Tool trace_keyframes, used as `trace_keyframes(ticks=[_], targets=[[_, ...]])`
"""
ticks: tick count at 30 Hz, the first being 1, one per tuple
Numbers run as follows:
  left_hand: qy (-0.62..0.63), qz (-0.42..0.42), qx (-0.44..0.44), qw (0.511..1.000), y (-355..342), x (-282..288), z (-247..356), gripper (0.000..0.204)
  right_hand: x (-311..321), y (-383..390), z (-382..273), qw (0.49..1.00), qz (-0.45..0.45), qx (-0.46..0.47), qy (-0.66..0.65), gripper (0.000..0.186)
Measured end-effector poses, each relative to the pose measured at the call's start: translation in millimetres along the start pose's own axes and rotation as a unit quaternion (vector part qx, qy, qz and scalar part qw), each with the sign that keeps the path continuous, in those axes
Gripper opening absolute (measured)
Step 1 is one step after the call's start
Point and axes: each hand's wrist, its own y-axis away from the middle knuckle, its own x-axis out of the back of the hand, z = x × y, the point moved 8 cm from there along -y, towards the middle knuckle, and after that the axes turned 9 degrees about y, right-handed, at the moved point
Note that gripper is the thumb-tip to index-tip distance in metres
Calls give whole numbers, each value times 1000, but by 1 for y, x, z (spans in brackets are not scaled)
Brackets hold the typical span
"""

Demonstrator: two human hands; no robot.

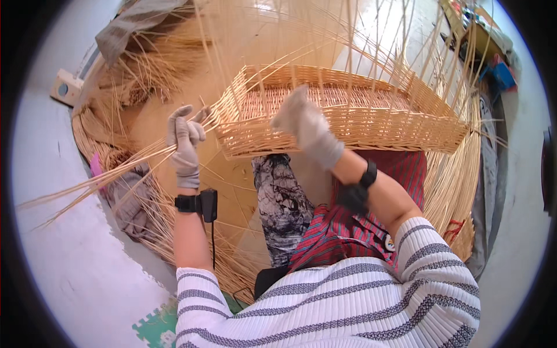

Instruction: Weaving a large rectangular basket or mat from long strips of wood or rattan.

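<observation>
A long rectangular basket of light wicker (371, 130), with tall stakes rising from it, rests across my knees. My left hand (184, 136), in a pale glove, is closed on a bundle of thin canes (119, 165) just left of the basket's near corner; the canes run out to the lower left and toward that corner. My gloved right hand (304, 124) is over the front wall of the basket, among the stakes. It is smeared by motion, so its fingers and anything in them are unclear.
Loose canes (145, 52) are heaped on the tan floor (243, 35) at upper left, and a long bundle (449, 209) lies along the right. Grey cloth (130, 32), a wooden block (65, 87), a blue object (502, 75) and a green foam mat (154, 325) lie around the edges.
</observation>
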Motion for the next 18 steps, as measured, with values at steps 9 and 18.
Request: trace_keyframes(ticks=[9,18], targets=[[-153,217,-82,961,58,-26,-27,52,-111,67,36,399,-107,-484,-772,14],[-263,67,194,943,25,10,-106,117,-82,-5,65,722,19,-378,-580,7]])
